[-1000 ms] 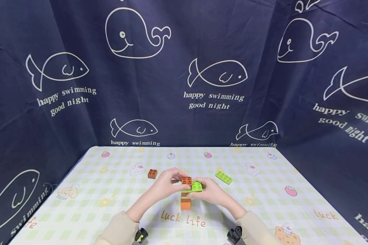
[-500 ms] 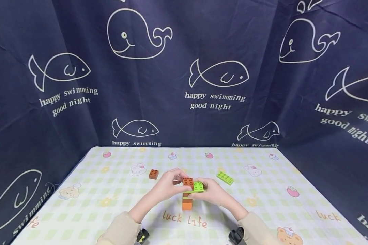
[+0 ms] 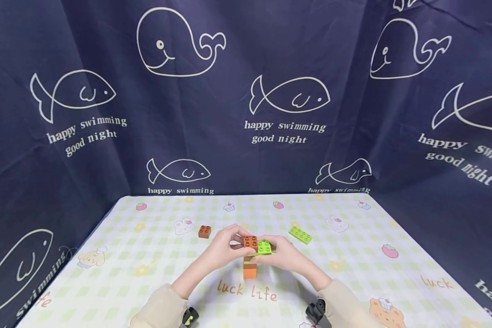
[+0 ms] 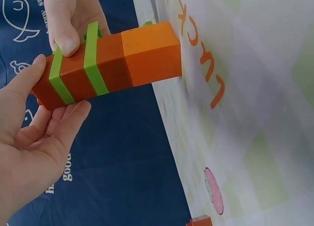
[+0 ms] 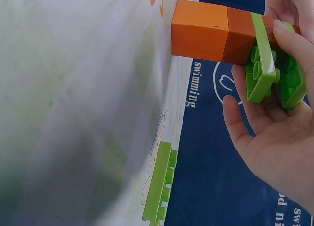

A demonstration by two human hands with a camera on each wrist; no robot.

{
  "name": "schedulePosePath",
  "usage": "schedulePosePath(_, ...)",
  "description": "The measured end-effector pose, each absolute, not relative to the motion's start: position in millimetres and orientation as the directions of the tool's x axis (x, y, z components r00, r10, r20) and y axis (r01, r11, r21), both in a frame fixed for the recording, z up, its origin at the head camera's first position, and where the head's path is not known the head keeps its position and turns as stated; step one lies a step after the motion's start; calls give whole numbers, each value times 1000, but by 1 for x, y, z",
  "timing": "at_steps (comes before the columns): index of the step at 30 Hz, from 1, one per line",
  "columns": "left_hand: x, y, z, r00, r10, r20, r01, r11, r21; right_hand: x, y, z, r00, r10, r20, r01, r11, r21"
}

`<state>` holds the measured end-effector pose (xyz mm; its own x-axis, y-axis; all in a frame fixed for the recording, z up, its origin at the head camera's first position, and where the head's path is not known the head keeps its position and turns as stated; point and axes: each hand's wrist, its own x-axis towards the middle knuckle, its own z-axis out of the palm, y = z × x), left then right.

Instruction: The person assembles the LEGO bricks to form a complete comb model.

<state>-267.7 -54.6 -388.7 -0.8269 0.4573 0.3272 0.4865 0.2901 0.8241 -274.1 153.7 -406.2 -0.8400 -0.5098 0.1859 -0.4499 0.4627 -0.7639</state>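
A tower of toy bricks stands on the table, with an orange block (image 3: 250, 273) at its foot. Above this come brown bricks and two green plates, which jut out to the right. My left hand (image 3: 222, 247) pinches the topmost brown brick (image 3: 250, 242) between thumb and fingers, seated on the upper green plate (image 3: 264, 247). From the other side, my right hand (image 3: 284, 252) grips the tower near that plate. The right wrist view shows its thumb on a brown brick and its fingers behind the lower green plate (image 5: 265, 71); part of its hold is hidden.
Left of the tower lies a loose brown brick (image 3: 204, 231). A loose green plate (image 3: 300, 234) lies to its right, farther back. A patterned cloth (image 3: 147, 296) covers the table, and a dark blue curtain (image 3: 229, 136) hangs behind and at both sides.
The head view has shifted slightly. Both hands keep their holds on the tower, and the loose bricks have not moved.
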Motion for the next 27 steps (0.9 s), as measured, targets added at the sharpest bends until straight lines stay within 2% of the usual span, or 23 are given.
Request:
schedulePosePath(11, -271, -55, -391, -836, 455, 308, 474, 315, 822, -274, 154, -403, -848, -508, 150, -422, 476, -771)
schedulePosePath(27, -273, -58, -393, -845, 451, 289, 464, 349, 814, -277, 158, -403, -808, -564, 173, -472, 444, -761)
